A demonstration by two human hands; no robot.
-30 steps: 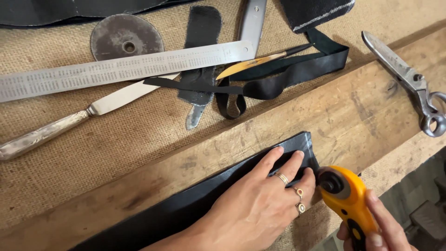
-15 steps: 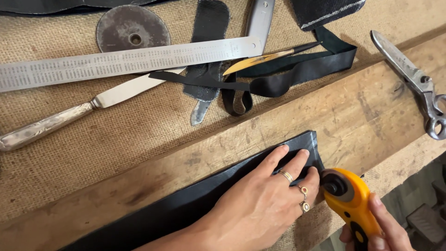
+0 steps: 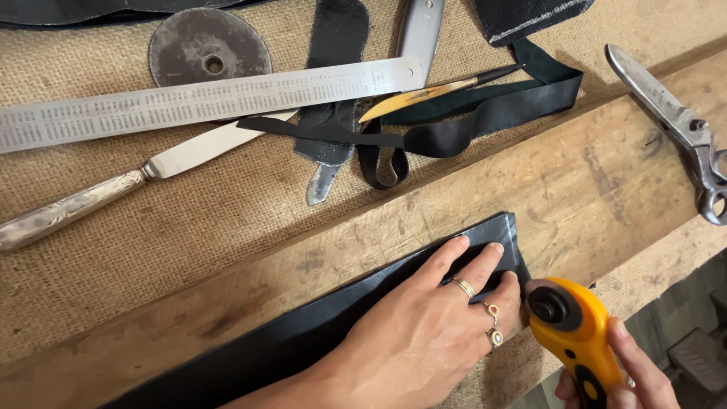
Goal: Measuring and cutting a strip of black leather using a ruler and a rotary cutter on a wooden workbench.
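Observation:
A long black leather strip (image 3: 303, 333) lies slantwise on a worn wooden plank (image 3: 591, 182). My left hand (image 3: 424, 333), with rings on its fingers, presses flat on the strip near its right end. My right hand (image 3: 628, 379) grips an orange rotary cutter (image 3: 575, 329) at the lower right. The cutter's head sits right beside the strip's end corner, close to my left little finger. Whether the blade touches the leather is hidden.
On the burlap behind the plank lie a steel ruler (image 3: 204, 98), a silver-handled knife (image 3: 113, 193), a round metal disc (image 3: 208, 49), black ribbon strips (image 3: 469, 125) and a thin brush (image 3: 432, 92). Large metal shears (image 3: 674, 121) rest at the right edge.
The view has shifted a little. My left hand stays pressed on the strip, and the cutter has edged slightly nearer the strip's end.

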